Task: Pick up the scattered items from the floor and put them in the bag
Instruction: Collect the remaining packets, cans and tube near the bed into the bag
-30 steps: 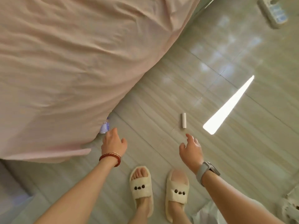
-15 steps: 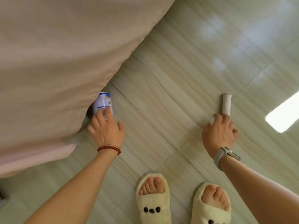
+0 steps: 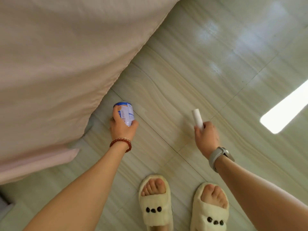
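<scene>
Now one can (image 3: 125,113) (left hand (image 3: 123,129)), one tube (image 3: 197,118).

Left hand (image 3: 122,129) and right hand (image 3: 205,139) both reach down, fingers curled gripping.

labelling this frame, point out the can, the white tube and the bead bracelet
can (image 3: 125,112): head view, on its printed blue and white side above the fingers
white tube (image 3: 196,116): head view, on the bare middle of its length
bead bracelet (image 3: 120,142): head view, on the red beads across the wrist
</scene>
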`<control>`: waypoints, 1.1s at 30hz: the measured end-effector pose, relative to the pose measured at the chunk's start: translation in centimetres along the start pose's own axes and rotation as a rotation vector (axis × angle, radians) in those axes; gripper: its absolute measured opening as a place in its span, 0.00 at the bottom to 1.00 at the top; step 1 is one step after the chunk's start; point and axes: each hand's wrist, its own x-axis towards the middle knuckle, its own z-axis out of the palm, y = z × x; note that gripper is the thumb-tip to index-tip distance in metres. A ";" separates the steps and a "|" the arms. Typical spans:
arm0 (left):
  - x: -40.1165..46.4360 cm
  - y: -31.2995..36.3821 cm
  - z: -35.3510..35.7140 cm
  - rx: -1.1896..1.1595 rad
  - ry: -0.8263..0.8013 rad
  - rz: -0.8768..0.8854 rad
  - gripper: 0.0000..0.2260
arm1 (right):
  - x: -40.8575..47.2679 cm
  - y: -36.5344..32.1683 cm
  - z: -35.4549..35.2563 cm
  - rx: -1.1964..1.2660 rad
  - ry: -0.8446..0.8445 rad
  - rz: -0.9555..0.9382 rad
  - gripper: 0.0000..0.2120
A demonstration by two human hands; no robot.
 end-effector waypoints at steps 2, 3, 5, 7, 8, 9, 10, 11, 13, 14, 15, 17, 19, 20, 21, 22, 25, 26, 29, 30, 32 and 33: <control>-3.9 0.8 -1.0 -0.001 -0.157 -0.080 0.28 | -4.0 0.1 -1.0 0.081 -0.074 0.034 0.12; -6.2 1.3 -1.5 0.016 -0.220 -0.095 0.28 | -6.1 0.1 -1.7 0.123 -0.098 0.063 0.11; -11.2 2.2 -2.8 0.060 -0.330 -0.064 0.27 | -10.5 0.1 -3.5 0.159 -0.138 0.148 0.10; -16.1 3.3 -4.5 0.077 -0.397 -0.041 0.27 | -14.9 0.2 -5.5 0.164 -0.141 0.221 0.10; -18.3 4.0 -5.3 0.080 -0.418 -0.039 0.27 | -16.9 0.5 -6.6 0.169 -0.133 0.249 0.09; -20.4 4.7 -6.2 0.083 -0.434 -0.036 0.27 | -18.9 0.6 -7.7 0.189 -0.121 0.266 0.09; -22.3 5.6 -7.1 0.088 -0.441 -0.024 0.26 | -20.8 0.6 -9.1 0.218 -0.102 0.278 0.08; -24.2 6.5 -8.0 0.101 -0.449 -0.004 0.25 | -22.6 0.6 -10.6 0.247 -0.081 0.280 0.08; -27.6 8.1 -9.8 0.151 -0.484 0.052 0.25 | -26.1 0.2 -14.0 0.304 -0.053 0.282 0.09; -29.2 9.2 -10.7 0.187 -0.511 0.082 0.26 | -27.9 0.2 -15.9 0.341 -0.043 0.300 0.10; -30.6 10.1 -11.5 0.222 -0.537 0.107 0.26 | -29.4 0.3 -17.5 0.373 -0.034 0.311 0.10; -32.8 11.3 -12.5 0.264 -0.581 0.157 0.28 | -32.1 1.1 -19.4 0.416 -0.015 0.326 0.10; -35.3 12.7 -13.0 0.316 -0.614 0.235 0.30 | -34.6 2.5 -21.2 0.452 0.031 0.349 0.11; -36.7 13.2 -13.0 0.357 -0.628 0.277 0.30 | -35.8 3.5 -21.9 0.460 0.054 0.365 0.12; -38.0 13.5 -12.8 0.388 -0.638 0.314 0.31 | -37.0 4.5 -22.5 0.473 0.082 0.377 0.13; -39.4 13.8 -12.5 0.401 -0.651 0.334 0.31 | -38.2 5.7 -23.1 0.498 0.107 0.396 0.13; -44.0 13.9 -10.5 0.424 -0.694 0.382 0.26 | -41.6 10.2 -24.7 0.585 0.184 0.477 0.12; -45.5 13.6 -9.6 0.442 -0.703 0.399 0.25 | -42.5 12.0 -25.0 0.601 0.200 0.512 0.12; -50.5 11.9 -6.1 0.468 -0.757 0.425 0.25 | -45.0 18.5 -25.9 0.641 0.225 0.591 0.11; -52.2 11.1 -4.8 0.481 -0.771 0.425 0.25 | -45.7 20.7 -26.2 0.656 0.230 0.613 0.11; -55.5 9.0 -1.7 0.505 -0.771 0.424 0.25 | -46.8 25.4 -26.5 0.678 0.246 0.640 0.11; -56.8 7.9 0.1 0.511 -0.763 0.431 0.25 | -46.9 27.9 -26.5 0.675 0.244 0.632 0.11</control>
